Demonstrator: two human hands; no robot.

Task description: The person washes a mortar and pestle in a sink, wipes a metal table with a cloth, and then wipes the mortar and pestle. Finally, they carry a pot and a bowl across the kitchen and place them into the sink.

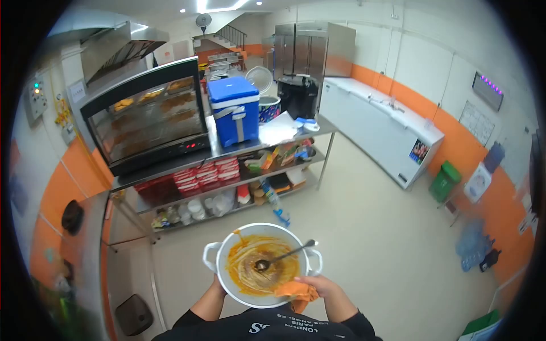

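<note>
A white two-handled pot is held in front of my body, its inside smeared with orange-brown sauce. A metal ladle rests in it, bowl in the sauce and handle leaning over the right rim. My left hand grips the pot's lower left side; most of its fingers are hidden beneath. On the right, an orange cloth hangs over the rim, pinched by my right hand, which also supports the pot below its right handle.
Ahead stands a steel table bearing a glass food warmer and a blue cooler box. Red-and-white boxes fill its shelf. A white chest freezer and green bin line the right wall. A dark bin sits lower left.
</note>
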